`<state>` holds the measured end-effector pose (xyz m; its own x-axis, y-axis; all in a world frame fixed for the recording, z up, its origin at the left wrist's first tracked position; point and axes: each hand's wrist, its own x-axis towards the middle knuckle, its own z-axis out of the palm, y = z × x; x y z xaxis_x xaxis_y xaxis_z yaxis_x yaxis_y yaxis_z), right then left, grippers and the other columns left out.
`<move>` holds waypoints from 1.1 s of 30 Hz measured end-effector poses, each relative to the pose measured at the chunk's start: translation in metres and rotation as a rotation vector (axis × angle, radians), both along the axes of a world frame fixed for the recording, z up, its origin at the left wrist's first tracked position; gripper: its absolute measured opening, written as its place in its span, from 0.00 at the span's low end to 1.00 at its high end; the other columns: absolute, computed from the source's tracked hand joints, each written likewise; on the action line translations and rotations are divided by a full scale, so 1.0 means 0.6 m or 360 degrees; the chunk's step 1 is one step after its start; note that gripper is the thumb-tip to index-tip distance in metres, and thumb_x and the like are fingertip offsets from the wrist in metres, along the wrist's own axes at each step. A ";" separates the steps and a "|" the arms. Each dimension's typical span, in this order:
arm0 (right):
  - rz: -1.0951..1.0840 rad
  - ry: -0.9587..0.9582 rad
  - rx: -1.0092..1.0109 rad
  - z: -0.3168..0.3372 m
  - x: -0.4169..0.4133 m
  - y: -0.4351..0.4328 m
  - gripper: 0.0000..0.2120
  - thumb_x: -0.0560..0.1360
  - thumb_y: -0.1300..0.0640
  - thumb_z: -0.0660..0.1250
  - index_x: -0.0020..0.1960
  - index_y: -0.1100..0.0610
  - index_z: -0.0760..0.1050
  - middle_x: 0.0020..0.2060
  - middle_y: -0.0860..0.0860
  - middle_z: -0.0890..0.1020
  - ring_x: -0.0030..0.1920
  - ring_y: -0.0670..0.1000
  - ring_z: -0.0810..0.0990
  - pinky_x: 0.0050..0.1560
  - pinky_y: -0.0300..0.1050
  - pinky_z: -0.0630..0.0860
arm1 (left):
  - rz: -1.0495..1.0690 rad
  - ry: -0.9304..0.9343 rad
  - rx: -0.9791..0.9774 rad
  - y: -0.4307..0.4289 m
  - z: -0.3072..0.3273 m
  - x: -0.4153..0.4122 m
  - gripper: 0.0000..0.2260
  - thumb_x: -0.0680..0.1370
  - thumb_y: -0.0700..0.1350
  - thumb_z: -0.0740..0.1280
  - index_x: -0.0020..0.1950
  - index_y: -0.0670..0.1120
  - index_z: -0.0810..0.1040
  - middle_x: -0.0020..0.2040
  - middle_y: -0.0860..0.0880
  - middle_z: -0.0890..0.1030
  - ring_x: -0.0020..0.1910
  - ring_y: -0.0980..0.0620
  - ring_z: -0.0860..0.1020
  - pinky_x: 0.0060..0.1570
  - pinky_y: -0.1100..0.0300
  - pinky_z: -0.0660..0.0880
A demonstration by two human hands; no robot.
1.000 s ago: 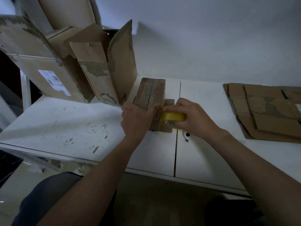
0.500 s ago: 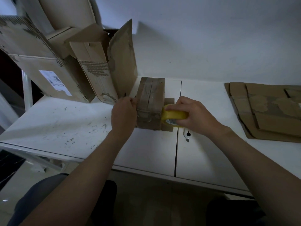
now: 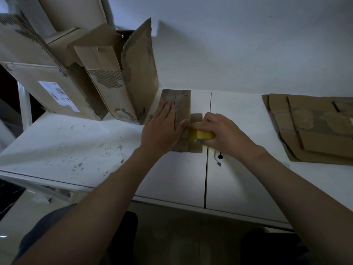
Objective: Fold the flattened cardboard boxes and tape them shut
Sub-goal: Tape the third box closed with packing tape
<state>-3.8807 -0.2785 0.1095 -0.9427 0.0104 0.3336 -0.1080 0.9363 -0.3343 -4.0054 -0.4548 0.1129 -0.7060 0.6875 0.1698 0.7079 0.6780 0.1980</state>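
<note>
As the two forearms reach out over the near edge of the white table (image 3: pixel 76 146), a small white object (image 3: pixel 219 158) with a dark round spot lies just on the near side of the grip, under the right wrist. Most of it is hidden, so I cannot tell what it is.

Just past it, the right hand (image 3: pixel 223 132) has its fingers curled round a yellow tape roll (image 3: pixel 198 134) and holds it against the right side of the small cardboard box (image 3: pixel 181 104). A loose flap (image 3: pixel 196 119) of that box sticks out under and behind the roll.

Right beside the grip, to its left, the left hand (image 3: pixel 162 129) lies flat on top of the box. Its fingers are straight and together, pointing away, and the thumb reaches toward the roll. The box stands on the table and runs from the hands away to the wall (image 3: pixel 248 44).

Well off to the right of the grip, a stack of flattened cardboard (image 3: pixel 315 131) lies on the table. To the left and further back, torn open boxes (image 3: pixel 118 83) lean together, one touching the small box's far left corner. A larger box with a white label (image 3: pixel 57 94) stands beyond them.
</note>
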 end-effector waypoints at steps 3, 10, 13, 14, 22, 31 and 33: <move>-0.0017 0.0043 0.0086 -0.006 0.000 0.000 0.21 0.70 0.56 0.79 0.62 0.49 0.81 0.50 0.47 0.77 0.47 0.50 0.70 0.45 0.38 0.63 | 0.0005 -0.0091 0.0085 0.004 0.003 0.007 0.40 0.78 0.68 0.43 0.81 0.41 0.52 0.82 0.46 0.52 0.81 0.51 0.45 0.78 0.52 0.48; -0.0185 -0.0234 0.0194 0.009 -0.007 -0.042 0.22 0.72 0.44 0.71 0.65 0.46 0.74 0.65 0.43 0.73 0.59 0.48 0.66 0.57 0.48 0.67 | -0.0092 -0.0360 0.0184 -0.001 0.021 -0.006 0.37 0.81 0.63 0.55 0.82 0.42 0.48 0.82 0.47 0.49 0.81 0.52 0.43 0.75 0.58 0.42; -0.0171 -0.0268 -0.0066 0.017 -0.013 -0.043 0.17 0.76 0.38 0.62 0.57 0.48 0.76 0.59 0.43 0.76 0.56 0.46 0.70 0.57 0.50 0.70 | -0.0176 -0.0346 0.0024 -0.009 0.032 -0.017 0.43 0.77 0.62 0.65 0.82 0.42 0.49 0.82 0.48 0.48 0.81 0.51 0.45 0.78 0.53 0.45; -0.0202 -0.0263 -0.0138 0.017 -0.017 -0.043 0.19 0.77 0.36 0.57 0.54 0.48 0.77 0.56 0.44 0.77 0.53 0.48 0.72 0.57 0.51 0.72 | -0.0201 -0.0311 -0.0007 -0.013 0.035 -0.022 0.43 0.76 0.61 0.67 0.81 0.42 0.50 0.82 0.47 0.49 0.81 0.51 0.46 0.78 0.52 0.46; -0.0462 -0.0214 -0.0155 0.029 -0.037 -0.065 0.21 0.76 0.31 0.60 0.50 0.49 0.72 0.43 0.44 0.78 0.46 0.51 0.73 0.47 0.51 0.71 | -0.0259 -0.0201 0.0043 -0.023 0.031 -0.037 0.47 0.68 0.58 0.77 0.80 0.44 0.59 0.81 0.47 0.58 0.80 0.50 0.57 0.75 0.51 0.57; -0.0385 -0.0222 -0.0063 0.036 -0.037 -0.055 0.23 0.73 0.36 0.71 0.66 0.41 0.77 0.60 0.43 0.82 0.57 0.51 0.75 0.53 0.50 0.74 | -0.0403 -0.0652 0.0565 -0.089 0.035 -0.072 0.34 0.71 0.41 0.77 0.76 0.46 0.69 0.73 0.52 0.70 0.70 0.60 0.68 0.67 0.70 0.69; -0.0387 -0.0239 -0.0088 0.037 -0.038 -0.057 0.23 0.72 0.37 0.72 0.65 0.41 0.77 0.61 0.43 0.81 0.59 0.51 0.74 0.53 0.49 0.73 | -0.0338 -0.0660 0.0628 -0.101 0.036 -0.067 0.33 0.72 0.41 0.76 0.75 0.47 0.69 0.69 0.56 0.72 0.65 0.62 0.70 0.62 0.73 0.71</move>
<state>-3.9033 -0.3125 0.1316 -0.9491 0.2562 0.1831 0.1718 0.9085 -0.3810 -4.0454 -0.5153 0.1347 -0.6223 0.7616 0.1809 0.6297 0.3498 0.6936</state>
